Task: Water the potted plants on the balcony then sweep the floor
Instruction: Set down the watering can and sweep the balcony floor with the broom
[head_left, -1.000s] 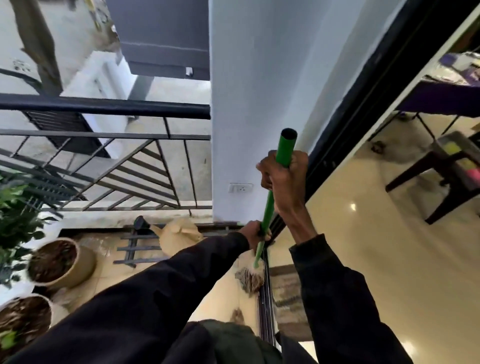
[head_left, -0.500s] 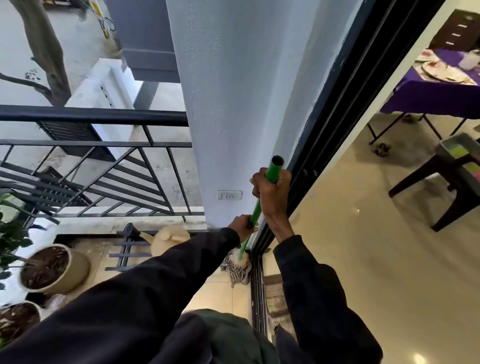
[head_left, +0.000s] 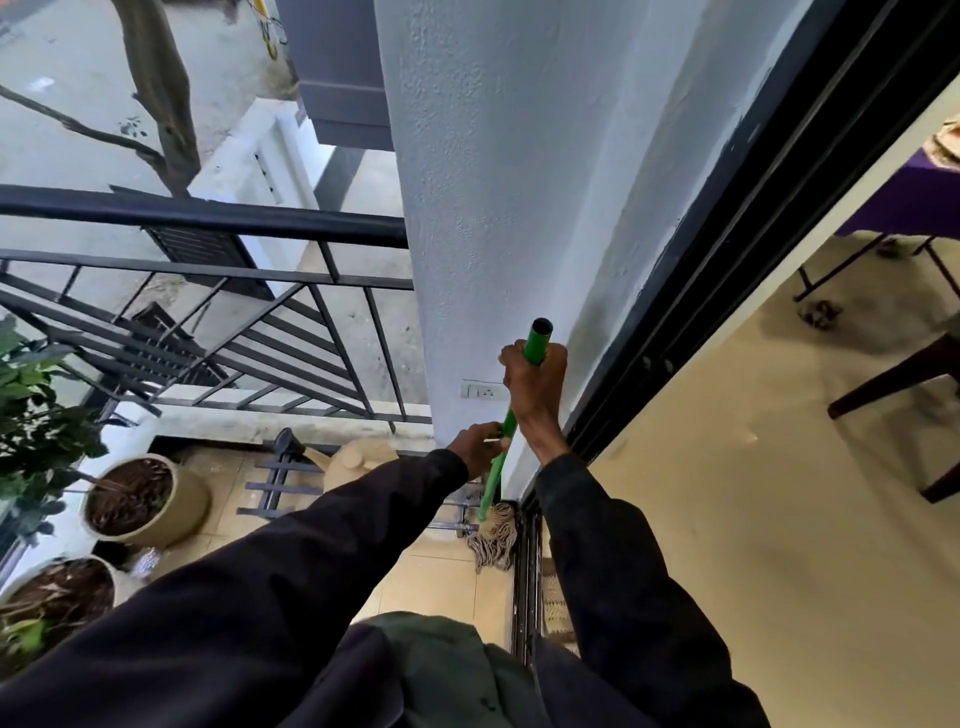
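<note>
Both hands hold a mop with a green handle (head_left: 535, 343) that stands almost upright against the white wall corner. My right hand (head_left: 535, 384) grips it near the top end; my left hand (head_left: 480, 441) grips it lower down. Its stringy beige head (head_left: 493, 535) rests on the tiled balcony floor (head_left: 426, 577) beside the door track. A beige watering can (head_left: 358, 460) sits on the floor by the wall, partly hidden by my left sleeve. Two beige pots with soil (head_left: 140, 496) (head_left: 57, 592) stand at the left.
A black metal railing (head_left: 208, 218) closes the balcony's far side. A leafy plant (head_left: 36, 415) fills the left edge. A black sliding-door frame (head_left: 701, 280) runs along the right of the wall, with a glossy indoor floor (head_left: 753, 519), a dark chair and a purple-covered table beyond.
The mop head has slid forward along the floor toward the wall corner, and both hands moved with the handle away from me. The view shifted forward and to the left.
</note>
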